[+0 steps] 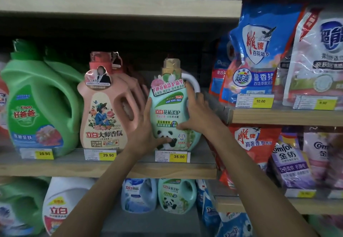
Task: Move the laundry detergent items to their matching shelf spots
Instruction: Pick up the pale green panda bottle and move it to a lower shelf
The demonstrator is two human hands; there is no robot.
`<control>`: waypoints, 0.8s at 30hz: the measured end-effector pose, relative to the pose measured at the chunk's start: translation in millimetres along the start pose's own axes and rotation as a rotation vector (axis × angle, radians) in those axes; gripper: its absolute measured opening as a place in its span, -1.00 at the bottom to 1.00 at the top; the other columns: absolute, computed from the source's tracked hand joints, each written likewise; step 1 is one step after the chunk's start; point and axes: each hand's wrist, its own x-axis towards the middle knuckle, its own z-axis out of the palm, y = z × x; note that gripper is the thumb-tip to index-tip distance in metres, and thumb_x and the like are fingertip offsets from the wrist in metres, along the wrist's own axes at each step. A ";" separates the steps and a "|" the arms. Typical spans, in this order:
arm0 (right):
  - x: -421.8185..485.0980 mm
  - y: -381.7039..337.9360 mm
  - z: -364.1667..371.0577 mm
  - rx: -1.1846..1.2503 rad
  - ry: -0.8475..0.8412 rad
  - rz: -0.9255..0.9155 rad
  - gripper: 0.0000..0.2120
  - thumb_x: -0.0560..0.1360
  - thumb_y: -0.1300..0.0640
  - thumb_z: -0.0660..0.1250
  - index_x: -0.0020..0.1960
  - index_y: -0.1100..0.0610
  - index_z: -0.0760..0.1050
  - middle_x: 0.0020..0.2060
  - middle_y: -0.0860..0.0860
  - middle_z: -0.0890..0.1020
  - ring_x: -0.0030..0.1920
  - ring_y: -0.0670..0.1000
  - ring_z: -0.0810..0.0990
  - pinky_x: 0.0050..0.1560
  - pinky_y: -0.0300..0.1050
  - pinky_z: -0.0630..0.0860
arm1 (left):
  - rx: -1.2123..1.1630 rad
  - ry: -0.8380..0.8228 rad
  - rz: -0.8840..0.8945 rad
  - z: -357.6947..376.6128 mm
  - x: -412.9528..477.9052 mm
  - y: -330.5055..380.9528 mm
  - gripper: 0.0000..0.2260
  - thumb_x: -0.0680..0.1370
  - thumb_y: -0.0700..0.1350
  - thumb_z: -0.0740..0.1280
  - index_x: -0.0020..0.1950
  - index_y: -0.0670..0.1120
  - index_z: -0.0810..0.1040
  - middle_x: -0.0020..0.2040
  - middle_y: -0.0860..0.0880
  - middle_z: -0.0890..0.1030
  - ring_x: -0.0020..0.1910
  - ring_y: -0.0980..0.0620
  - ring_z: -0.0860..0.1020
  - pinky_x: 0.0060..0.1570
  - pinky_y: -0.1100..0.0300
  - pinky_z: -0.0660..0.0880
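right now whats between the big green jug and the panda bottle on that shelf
The pink detergent bottle stands between the green jug and the panda bottle, as the head view shows.

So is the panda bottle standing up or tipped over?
Standing up. The panda bottle has its bottom on the shelf and its cap pointing up.

The mint-green panda-label detergent jug (171, 114) with a gold cap stands upright on the middle shelf (104, 169), just right of a pink jug (106, 106), above the 35.00 price tag (172, 156).
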 end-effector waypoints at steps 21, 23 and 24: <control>-30.4 6.4 13.3 0.209 0.215 -0.084 0.32 0.14 0.05 0.69 0.55 -0.23 -0.18 0.35 0.05 0.19 0.41 0.09 0.25 0.32 0.09 0.39 | -0.155 0.158 0.066 2.1 -10.9 -6.5 0.15 0.25 0.37 0.53 0.65 0.12 -0.05 0.63 0.05 0.16 0.55 -0.04 0.26 0.41 -0.21 0.39; -39.0 4.5 11.4 0.238 0.277 -0.113 0.28 0.13 0.07 0.69 0.54 -0.23 -0.13 0.35 0.03 0.20 0.42 0.06 0.23 0.35 0.05 0.38 | -0.172 0.186 0.072 1.4 -15.0 -1.6 0.11 0.27 0.34 0.54 0.63 0.21 -0.06 0.62 0.06 0.18 0.56 -0.06 0.26 0.43 -0.22 0.37; -42.4 2.7 8.1 0.239 0.301 -0.128 0.27 0.13 0.07 0.69 0.53 -0.23 -0.11 0.34 0.03 0.21 0.41 0.06 0.25 0.35 0.04 0.38 | -0.188 0.207 0.075 -0.4 -17.2 2.8 0.09 0.27 0.30 0.55 0.61 0.25 -0.07 0.61 0.13 0.17 0.56 -0.04 0.25 0.44 -0.22 0.36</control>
